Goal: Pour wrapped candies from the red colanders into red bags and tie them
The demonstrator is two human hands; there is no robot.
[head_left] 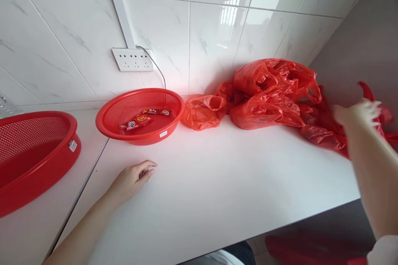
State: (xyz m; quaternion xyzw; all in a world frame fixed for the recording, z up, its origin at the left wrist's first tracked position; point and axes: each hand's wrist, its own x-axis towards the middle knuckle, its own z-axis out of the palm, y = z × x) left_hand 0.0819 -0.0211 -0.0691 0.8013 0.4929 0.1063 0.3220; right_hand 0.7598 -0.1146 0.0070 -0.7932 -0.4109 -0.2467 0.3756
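My left hand (134,179) rests on the white tabletop, its fingers loosely bent and apart, with nothing in it. Just beyond it stands a round red plastic basket (139,136) with several small red snack packets (143,119) inside. At the far right, my right hand (359,114) is blurred by motion and closed on a red plastic bag (367,91), part of which sticks up above the fingers. More crumpled red plastic bags (325,134) lie beside that hand.
A second red basket (62,149) sits at the left, past a seam in the tabletop (217,182). Bulging red bags (264,109) are heaped along the tiled wall. A power socket (133,59) with a grey cable is above the middle basket. Something red lies below the table's front edge.
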